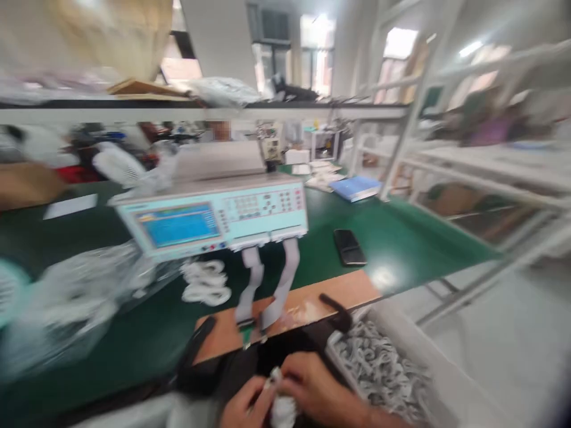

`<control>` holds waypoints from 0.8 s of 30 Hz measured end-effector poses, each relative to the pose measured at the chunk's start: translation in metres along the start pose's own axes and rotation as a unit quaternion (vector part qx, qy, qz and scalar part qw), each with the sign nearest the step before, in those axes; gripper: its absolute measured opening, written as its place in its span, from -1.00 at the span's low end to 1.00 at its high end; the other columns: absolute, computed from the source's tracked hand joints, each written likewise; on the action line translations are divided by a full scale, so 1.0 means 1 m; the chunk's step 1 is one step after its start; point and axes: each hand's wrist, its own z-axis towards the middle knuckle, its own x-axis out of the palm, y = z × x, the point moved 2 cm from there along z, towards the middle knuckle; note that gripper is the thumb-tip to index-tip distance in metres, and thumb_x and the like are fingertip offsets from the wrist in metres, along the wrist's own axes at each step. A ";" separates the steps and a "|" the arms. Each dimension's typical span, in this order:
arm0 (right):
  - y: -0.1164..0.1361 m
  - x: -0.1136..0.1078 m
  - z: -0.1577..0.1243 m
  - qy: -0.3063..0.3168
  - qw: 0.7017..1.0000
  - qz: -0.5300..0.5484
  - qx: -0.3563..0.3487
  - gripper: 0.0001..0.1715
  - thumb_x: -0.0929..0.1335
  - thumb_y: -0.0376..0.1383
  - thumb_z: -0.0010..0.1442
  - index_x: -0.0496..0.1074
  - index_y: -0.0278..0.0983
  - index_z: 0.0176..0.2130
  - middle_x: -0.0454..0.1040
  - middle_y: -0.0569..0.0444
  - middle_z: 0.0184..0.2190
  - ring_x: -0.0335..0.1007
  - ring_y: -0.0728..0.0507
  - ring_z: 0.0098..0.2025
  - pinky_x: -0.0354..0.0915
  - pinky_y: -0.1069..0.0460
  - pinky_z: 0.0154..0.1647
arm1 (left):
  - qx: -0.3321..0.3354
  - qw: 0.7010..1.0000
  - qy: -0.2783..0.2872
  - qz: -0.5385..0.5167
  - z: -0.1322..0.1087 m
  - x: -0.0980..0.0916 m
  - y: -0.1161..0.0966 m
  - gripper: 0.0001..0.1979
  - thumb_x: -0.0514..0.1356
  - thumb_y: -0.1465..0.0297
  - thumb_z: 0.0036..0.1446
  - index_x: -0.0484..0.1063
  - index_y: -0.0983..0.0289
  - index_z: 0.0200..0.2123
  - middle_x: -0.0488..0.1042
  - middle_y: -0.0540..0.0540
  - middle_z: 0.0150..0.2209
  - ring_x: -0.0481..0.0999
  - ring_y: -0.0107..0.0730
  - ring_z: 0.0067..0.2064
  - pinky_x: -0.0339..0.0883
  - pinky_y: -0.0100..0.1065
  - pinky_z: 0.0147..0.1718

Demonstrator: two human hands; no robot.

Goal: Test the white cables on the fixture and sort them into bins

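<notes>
White bundle (284,412) is held low betw. L hand (244,406) and R hand (314,385), its top seemingly pinched by both hands' fingers; this pc. looks unfinished. Coils (383,370) are piled in bin (439,356) at R, done or to-do can't be told; console (263,223) is seen beyond.

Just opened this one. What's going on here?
A person's left hand and right hand are together on a small white bundle, low in front of the green tabletop; its details are too blurred to tell. Beside the right hand is a bin of tangled, whitish coils. On the tabletop, an instrument has its screen lit, with two flat ribbons running down from its front.
</notes>
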 end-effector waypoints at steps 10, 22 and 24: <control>-0.008 0.023 0.037 -0.055 0.972 0.215 0.074 -0.46 0.37 0.11 0.02 0.32 -0.29 -0.58 0.23 0.13 -0.64 0.09 -0.05 -0.54 0.09 0.07 -0.53 | -0.037 0.979 -0.079 -0.184 0.019 -0.011 0.050 -0.53 0.26 -0.01 -0.08 0.35 0.32 -0.52 0.24 -0.08 -0.63 0.16 -0.59 -0.66 0.02 -0.52 -0.74; -0.005 0.036 0.043 -0.025 0.920 0.349 0.178 -0.48 0.47 0.09 -0.10 0.36 -0.30 -0.53 0.32 0.12 -0.64 0.13 -0.04 -0.59 0.06 0.07 -0.55 | -0.013 0.987 0.031 -0.155 0.025 -0.034 0.040 -0.60 0.15 0.07 0.08 0.35 0.31 -0.51 0.34 -0.03 -0.67 0.14 -0.59 -0.70 -0.04 -0.52 -0.75; -0.003 0.038 0.044 -0.025 0.902 0.382 0.202 -0.49 0.50 0.07 -0.13 0.35 -0.30 -0.54 0.32 0.12 -0.65 0.12 -0.03 -0.60 0.05 0.08 -0.57 | -0.028 0.985 0.051 -0.161 0.028 -0.037 0.039 -0.59 0.14 0.05 0.08 0.32 0.29 -0.52 0.36 -0.02 -0.67 0.12 -0.60 -0.71 -0.09 -0.52 -0.74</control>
